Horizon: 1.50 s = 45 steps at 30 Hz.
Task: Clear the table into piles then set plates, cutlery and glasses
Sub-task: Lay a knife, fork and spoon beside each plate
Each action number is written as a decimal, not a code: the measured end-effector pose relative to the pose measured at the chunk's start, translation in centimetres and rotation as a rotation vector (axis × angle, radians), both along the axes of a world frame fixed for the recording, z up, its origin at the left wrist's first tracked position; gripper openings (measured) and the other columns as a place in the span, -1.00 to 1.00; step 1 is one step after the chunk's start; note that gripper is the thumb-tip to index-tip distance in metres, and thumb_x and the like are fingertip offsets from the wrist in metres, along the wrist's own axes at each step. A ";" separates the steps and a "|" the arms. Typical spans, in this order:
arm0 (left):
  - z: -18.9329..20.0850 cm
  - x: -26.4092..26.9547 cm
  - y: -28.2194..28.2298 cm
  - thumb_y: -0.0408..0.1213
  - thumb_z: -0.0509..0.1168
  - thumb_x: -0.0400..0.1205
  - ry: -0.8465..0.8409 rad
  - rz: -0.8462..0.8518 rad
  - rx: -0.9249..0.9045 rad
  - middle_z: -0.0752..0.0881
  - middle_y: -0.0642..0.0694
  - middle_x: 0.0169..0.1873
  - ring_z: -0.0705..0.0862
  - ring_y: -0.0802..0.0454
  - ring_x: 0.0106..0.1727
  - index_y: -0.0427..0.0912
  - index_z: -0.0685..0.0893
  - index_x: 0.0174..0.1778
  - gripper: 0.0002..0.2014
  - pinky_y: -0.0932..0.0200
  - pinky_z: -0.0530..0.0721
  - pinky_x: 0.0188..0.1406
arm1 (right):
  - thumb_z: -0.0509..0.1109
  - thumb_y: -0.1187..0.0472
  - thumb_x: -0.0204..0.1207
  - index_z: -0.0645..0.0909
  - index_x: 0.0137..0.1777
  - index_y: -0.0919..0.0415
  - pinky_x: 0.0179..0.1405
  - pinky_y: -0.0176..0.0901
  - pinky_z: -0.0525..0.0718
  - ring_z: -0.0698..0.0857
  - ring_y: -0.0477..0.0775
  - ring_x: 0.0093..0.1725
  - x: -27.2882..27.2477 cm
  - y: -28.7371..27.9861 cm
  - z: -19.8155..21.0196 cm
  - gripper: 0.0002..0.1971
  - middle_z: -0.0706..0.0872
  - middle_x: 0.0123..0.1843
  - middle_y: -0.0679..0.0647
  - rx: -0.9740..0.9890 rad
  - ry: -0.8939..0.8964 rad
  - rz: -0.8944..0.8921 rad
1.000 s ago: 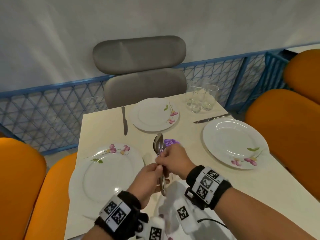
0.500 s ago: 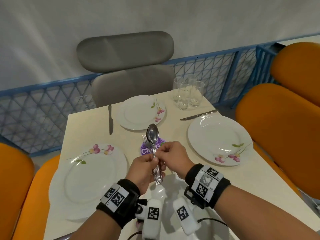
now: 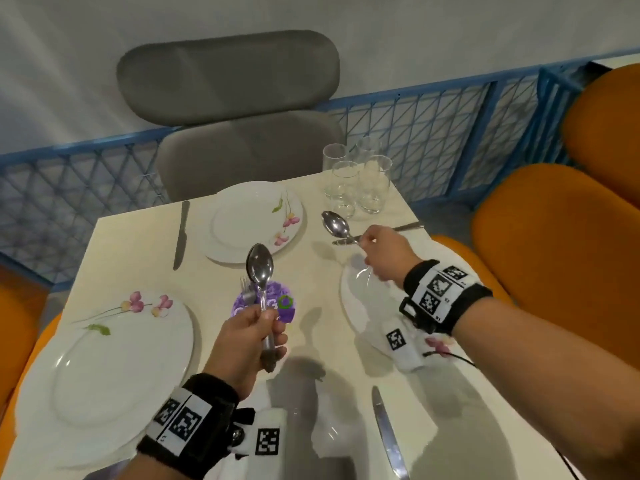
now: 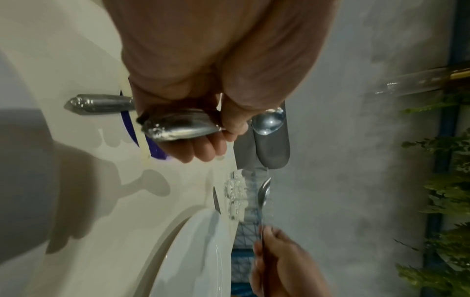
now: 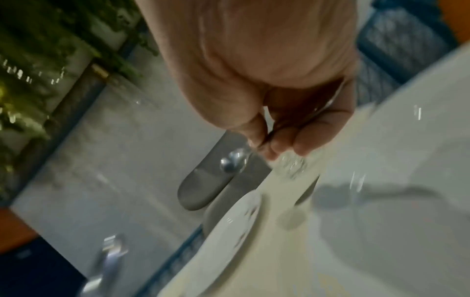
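Hands have split apart: closest in, the left hand (image 3: pixel 247 337) stays low over the table (image 3: pixel 131 251), fist wrapped round the cutlery bundle (image 3: pixel 260 289), bowls up above the purple coaster (image 3: pixel 277 306). Further out, the right hand (image 3: pixel 384 252) has carried one spoon (image 3: pixel 335 225) away, pinching its handle, arm stretched over the right plate (image 3: pixel 353 292) towards the knife (image 3: pixel 408 226) near the glasses (image 3: pixel 356 181). Looks like that place is about to get its spoon, cutlery half dealt
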<state>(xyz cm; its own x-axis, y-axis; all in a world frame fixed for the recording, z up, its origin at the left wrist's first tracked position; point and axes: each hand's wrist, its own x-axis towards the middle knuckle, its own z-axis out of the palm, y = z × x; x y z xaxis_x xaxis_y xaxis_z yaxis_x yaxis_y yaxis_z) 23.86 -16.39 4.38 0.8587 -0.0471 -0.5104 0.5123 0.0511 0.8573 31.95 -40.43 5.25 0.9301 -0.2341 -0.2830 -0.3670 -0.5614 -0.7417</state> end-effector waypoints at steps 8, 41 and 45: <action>0.3 -1.1 2.1 -0.33 0.11 0.75 0.068 0.115 0.079 0.55 -0.18 -0.42 0.47 -0.03 -0.39 -0.34 0.61 -0.06 -0.79 0.11 0.43 -0.37 | 0.28 0.33 0.47 0.73 0.11 -0.03 0.10 0.05 0.68 0.69 0.18 0.07 8.0 -10.0 0.4 -0.66 0.74 0.10 0.07 -0.773 0.090 0.349; -2.7 -1.4 3.8 -0.52 0.18 0.68 0.124 0.225 0.257 0.59 -0.38 -0.54 0.57 -0.25 -0.33 -0.56 0.63 -0.10 -0.83 0.04 0.53 -0.26 | 0.45 0.10 0.50 0.70 0.22 -0.16 0.14 -0.03 0.68 0.67 0.09 0.16 16.6 -12.3 -5.7 -0.70 0.73 0.18 -0.02 -1.023 0.205 0.627; -2.6 -1.4 3.6 -0.50 0.19 0.68 0.116 0.226 0.227 0.59 -0.39 -0.52 0.56 -0.25 -0.35 -0.53 0.64 -0.11 -0.82 0.05 0.51 -0.29 | 0.47 0.13 0.49 0.72 0.20 -0.13 0.15 -0.04 0.70 0.68 0.10 0.17 16.6 -12.1 -5.8 -0.71 0.73 0.19 0.00 -0.991 0.204 0.623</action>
